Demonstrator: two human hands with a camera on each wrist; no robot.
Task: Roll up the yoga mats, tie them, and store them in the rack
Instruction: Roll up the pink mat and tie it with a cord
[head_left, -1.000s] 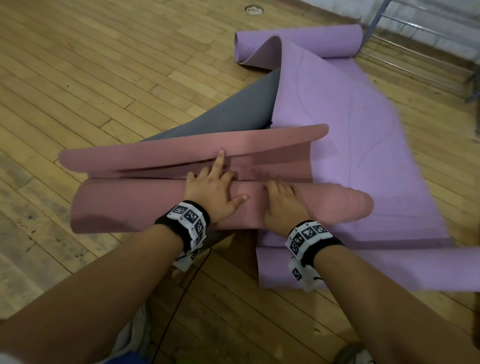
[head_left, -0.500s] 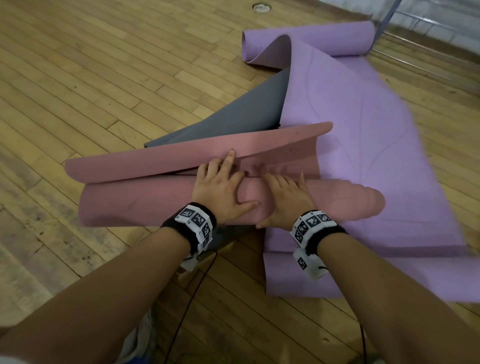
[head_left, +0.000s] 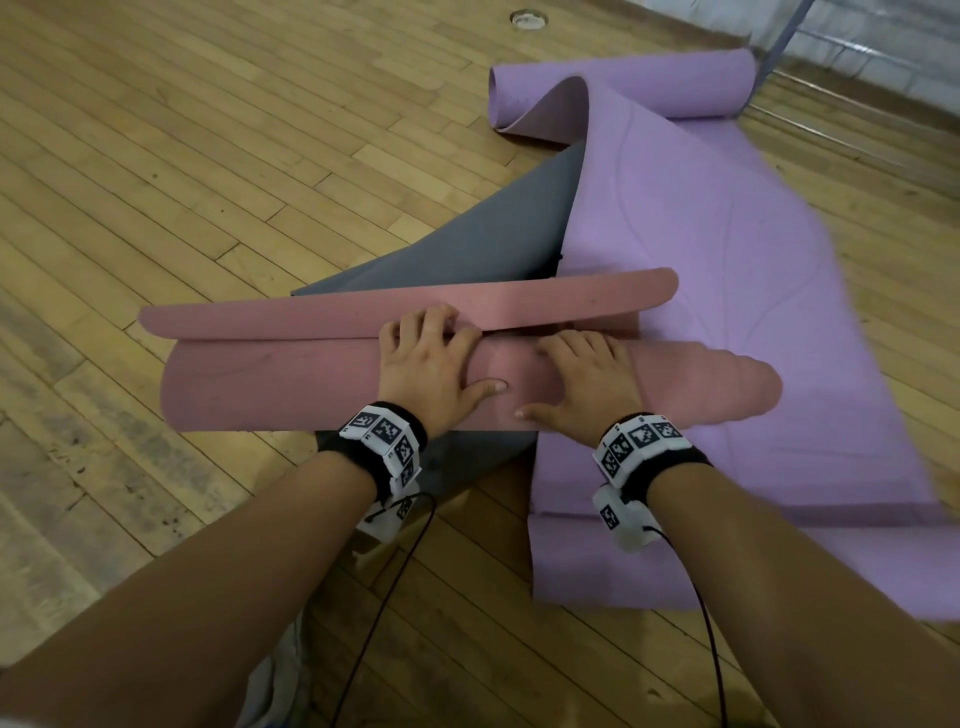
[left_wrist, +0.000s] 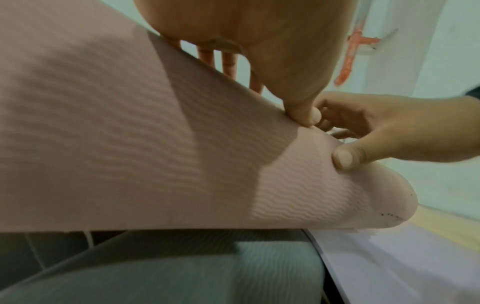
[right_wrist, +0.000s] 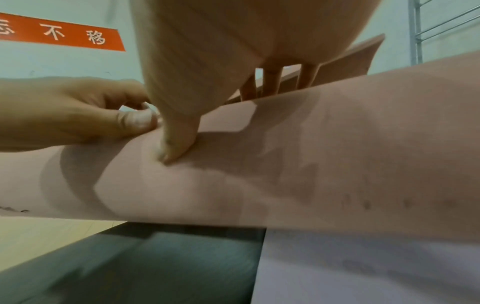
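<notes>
A pink yoga mat (head_left: 270, 387) lies mostly rolled across the wooden floor, and its free end (head_left: 519, 304) stands curled up just beyond the roll. My left hand (head_left: 431, 358) and right hand (head_left: 587, 379) sit side by side on the middle of the roll. The fingers of both curl over its far side and the thumbs press its near side. The left wrist view shows the ribbed pink mat (left_wrist: 155, 154) with my right hand (left_wrist: 376, 127) gripping it. In the right wrist view my left hand (right_wrist: 72, 115) grips the roll (right_wrist: 337, 154).
A purple mat (head_left: 701, 291) lies unrolled under the pink roll's right end, with its far end (head_left: 623, 88) curled up. A grey mat (head_left: 493, 234) lies under both. A metal rack leg (head_left: 784, 36) stands at the far right. Bare wooden floor (head_left: 182, 156) stretches to the left.
The roll has turned forward, closer to the free end. My left index finger, straight before, now curls over the roll with the others. Both hands have shifted over its top.
</notes>
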